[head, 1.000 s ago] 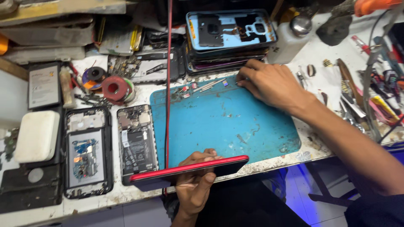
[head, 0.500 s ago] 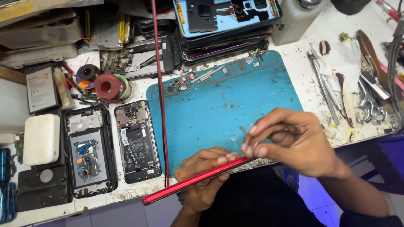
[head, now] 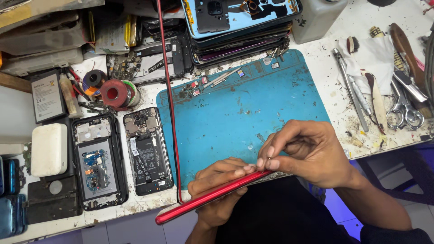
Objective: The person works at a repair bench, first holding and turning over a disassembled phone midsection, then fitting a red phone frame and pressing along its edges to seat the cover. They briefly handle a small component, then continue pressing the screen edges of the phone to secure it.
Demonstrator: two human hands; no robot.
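While the left hand (head: pixel 221 187) grips a glossy red phone (head: pixel 212 197) edge-up off the near rim of the surface (head: pixel 337 101), the right hand (head: pixel 307 151) pinches something tiny at its top edge; what, cannot tell. Blue rubbery mat (head: pixel 235 113) behind is mostly free, gritty. Two opened phones (head: pixel 122 156) lie left of a red cable (head: pixel 168 95); metal tweezers (head: pixel 350 88) sit right.

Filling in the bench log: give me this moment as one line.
left hand: holds red phone edge-up at bench edge | right hand: fingertips pinch at phone's upper end | blue mat: behind | opened phones: left
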